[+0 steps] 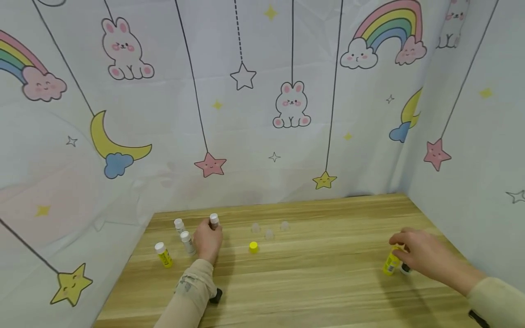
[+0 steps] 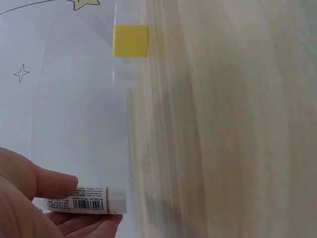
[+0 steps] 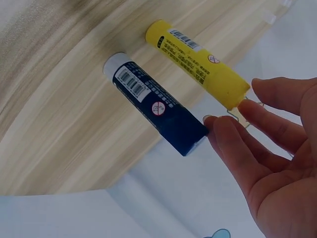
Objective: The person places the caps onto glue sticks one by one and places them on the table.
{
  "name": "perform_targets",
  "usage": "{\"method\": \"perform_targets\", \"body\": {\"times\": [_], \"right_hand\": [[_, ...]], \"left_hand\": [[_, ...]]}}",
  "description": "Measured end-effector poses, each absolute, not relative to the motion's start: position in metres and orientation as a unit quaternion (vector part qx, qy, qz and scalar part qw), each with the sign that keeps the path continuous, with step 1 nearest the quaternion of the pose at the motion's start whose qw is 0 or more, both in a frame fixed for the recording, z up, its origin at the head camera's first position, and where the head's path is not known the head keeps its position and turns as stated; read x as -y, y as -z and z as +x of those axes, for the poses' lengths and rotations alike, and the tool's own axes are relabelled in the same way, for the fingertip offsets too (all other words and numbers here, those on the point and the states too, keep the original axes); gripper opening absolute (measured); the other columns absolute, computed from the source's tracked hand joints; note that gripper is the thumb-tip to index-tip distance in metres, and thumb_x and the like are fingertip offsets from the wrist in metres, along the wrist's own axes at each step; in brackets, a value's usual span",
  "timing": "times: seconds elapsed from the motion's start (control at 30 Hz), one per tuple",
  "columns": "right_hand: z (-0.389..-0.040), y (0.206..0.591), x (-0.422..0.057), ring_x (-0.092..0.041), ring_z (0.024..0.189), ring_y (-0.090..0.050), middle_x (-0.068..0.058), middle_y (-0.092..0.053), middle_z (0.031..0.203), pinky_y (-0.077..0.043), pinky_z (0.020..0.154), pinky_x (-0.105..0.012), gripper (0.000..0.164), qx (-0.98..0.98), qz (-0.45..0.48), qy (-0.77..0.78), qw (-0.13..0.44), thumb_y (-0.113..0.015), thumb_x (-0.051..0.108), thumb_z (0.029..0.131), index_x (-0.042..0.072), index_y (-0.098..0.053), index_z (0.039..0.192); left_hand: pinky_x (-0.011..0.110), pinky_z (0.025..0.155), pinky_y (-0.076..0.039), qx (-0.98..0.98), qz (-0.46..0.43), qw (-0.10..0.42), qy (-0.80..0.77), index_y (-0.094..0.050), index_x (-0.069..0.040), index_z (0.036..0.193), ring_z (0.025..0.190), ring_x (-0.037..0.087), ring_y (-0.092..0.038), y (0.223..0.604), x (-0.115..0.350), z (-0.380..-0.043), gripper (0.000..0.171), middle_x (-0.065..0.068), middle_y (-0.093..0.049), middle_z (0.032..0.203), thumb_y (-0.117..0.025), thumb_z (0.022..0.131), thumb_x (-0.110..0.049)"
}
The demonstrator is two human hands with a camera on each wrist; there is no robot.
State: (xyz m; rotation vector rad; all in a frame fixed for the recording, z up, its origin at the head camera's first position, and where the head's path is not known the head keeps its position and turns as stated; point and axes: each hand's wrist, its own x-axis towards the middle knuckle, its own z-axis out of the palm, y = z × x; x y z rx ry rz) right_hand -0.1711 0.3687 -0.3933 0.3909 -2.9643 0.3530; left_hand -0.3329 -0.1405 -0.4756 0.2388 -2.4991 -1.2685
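Note:
In the head view my left hand (image 1: 207,239) grips a white glue stick (image 1: 214,220); the left wrist view shows the thumb and fingers around its printed tube (image 2: 89,200). Close by on the left are two more white glue sticks (image 1: 187,243) and a yellow one with a white cap (image 1: 164,255). On the right, my right hand (image 1: 426,255) is at the top of a yellow glue stick (image 3: 198,64) standing on the table. Thumb and forefinger are apart at its end. Beside it stands a dark blue glue stick (image 3: 153,101), its top near another fingertip.
A yellow cap (image 1: 253,247) lies mid-table, with several small clear pieces (image 1: 269,234) behind it. The wood-grain table (image 1: 320,282) meets a printed white cloth (image 1: 262,136) at the back and sides.

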Motion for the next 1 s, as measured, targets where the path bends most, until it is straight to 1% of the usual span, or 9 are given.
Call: {"method": "perform_targets", "body": {"times": [0.1,0.27,0.4,0.57,0.73,0.87,1.0], "right_hand": [[-0.172,0.390,-0.367,-0.007,0.071,-0.057,0.007,-0.063,0.087,-0.050,0.059,-0.028,0.014,0.982,0.129,-0.109,0.085,-0.081,0.011,0.083,0.011,-0.076,0.096],[-0.176,0.384,-0.361,-0.004,0.069,-0.051,0.010,-0.060,0.085,-0.046,0.057,-0.027,0.012,0.981,0.130,-0.108,0.090,-0.078,0.014,0.086,0.013,-0.076,0.098],[-0.181,0.378,-0.350,-0.003,0.070,-0.051,0.011,-0.061,0.085,-0.046,0.058,-0.027,0.012,0.980,0.138,-0.106,0.097,-0.078,0.015,0.087,0.014,-0.076,0.099],[-0.189,0.369,-0.326,-0.005,0.069,-0.052,0.012,-0.059,0.083,-0.045,0.057,-0.027,0.014,0.972,0.165,-0.105,0.128,-0.080,0.015,0.085,0.015,-0.076,0.099],[-0.196,0.363,-0.301,-0.007,0.073,-0.056,0.013,-0.061,0.086,-0.049,0.061,-0.029,0.015,0.963,0.189,-0.114,0.153,-0.081,0.016,0.085,0.018,-0.076,0.099],[-0.202,0.361,-0.287,-0.007,0.074,-0.057,0.013,-0.061,0.086,-0.050,0.062,-0.030,0.015,0.958,0.203,-0.120,0.166,-0.082,0.014,0.085,0.018,-0.076,0.098],[-0.207,0.362,-0.276,-0.008,0.075,-0.059,0.012,-0.062,0.087,-0.051,0.063,-0.029,0.016,0.952,0.215,-0.122,0.181,-0.082,0.014,0.085,0.018,-0.075,0.098]], "left_hand": [[0.056,0.087,-0.048,0.875,0.081,0.167,0.446,-0.066,0.005,0.117,0.101,0.042,-0.065,0.474,0.142,-0.332,0.028,0.023,-0.069,0.108,-0.069,0.092,-0.007],[0.055,0.088,-0.050,0.875,0.070,0.174,0.446,-0.066,0.004,0.121,0.103,0.040,-0.066,0.470,0.143,-0.328,0.029,0.023,-0.069,0.112,-0.067,0.094,-0.006],[0.054,0.087,-0.051,0.876,0.066,0.180,0.443,-0.065,0.003,0.122,0.103,0.039,-0.066,0.466,0.144,-0.324,0.030,0.022,-0.069,0.112,-0.066,0.095,-0.008],[0.053,0.083,-0.052,0.878,0.059,0.185,0.438,-0.066,0.001,0.121,0.099,0.036,-0.067,0.463,0.143,-0.319,0.028,0.019,-0.070,0.109,-0.066,0.095,-0.011],[0.052,0.081,-0.052,0.876,0.048,0.188,0.441,-0.066,0.001,0.121,0.096,0.035,-0.068,0.460,0.142,-0.314,0.029,0.018,-0.071,0.108,-0.067,0.095,-0.012],[0.052,0.079,-0.052,0.874,0.040,0.201,0.441,-0.067,0.001,0.119,0.093,0.034,-0.068,0.456,0.142,-0.310,0.027,0.017,-0.071,0.106,-0.067,0.095,-0.012],[0.049,0.076,-0.053,0.872,0.033,0.201,0.444,-0.068,-0.002,0.117,0.090,0.030,-0.068,0.453,0.141,-0.306,0.025,0.014,-0.071,0.104,-0.067,0.095,-0.012]]}}
